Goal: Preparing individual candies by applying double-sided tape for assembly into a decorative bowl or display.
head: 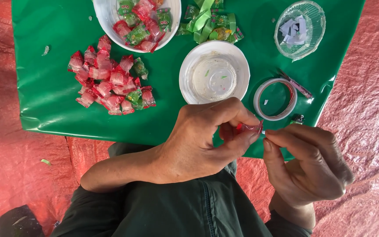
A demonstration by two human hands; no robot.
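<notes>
Red-wrapped candy [247, 128]: pinched between thumb and fingers of the left hand [198, 140], at its fingertips; the candy's far end touches the fingertips of the right hand [308, 164], which are pressed together on a tiny bit of something too small to tell. The two hands meet at the candy, over the near edge of the green sheet [44, 96].

Empty white bowl [214, 73]: just beyond the left hand.
Roll of clear tape [275, 98]: just beyond the right hand, beside the bowl.
Heap of red and green candies [108, 83]: beyond and to the left of the left hand, well apart.
White bowl of candies [137, 22]: farther off, behind the heap.
Clear cup of paper scraps [300, 28]: far beyond the right hand.
</notes>
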